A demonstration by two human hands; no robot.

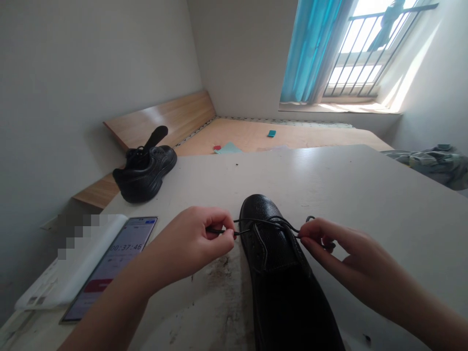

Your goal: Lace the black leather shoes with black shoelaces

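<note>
A black leather shoe (278, 258) lies on the white table with its toe pointing away from me. A thin black shoelace (272, 219) crosses over its front, near the lowest eyelets. On the left of the shoe, my left hand (199, 246) pinches one part of the lace between thumb and fingers. To the right, my right hand (329, 248) pinches the other part, and a loop of lace shows by its fingertips. Both hands are beside the shoe at about the height of its toe. The lace ends are partly hidden in my fingers.
Another black shoe (146, 168) with its tongue sticking up stands at the table's far left. A phone (113, 263) showing a timer lies by my left forearm, next to a white packet (91, 243). Behind the table (329, 185) is a bed (241, 130) with small items.
</note>
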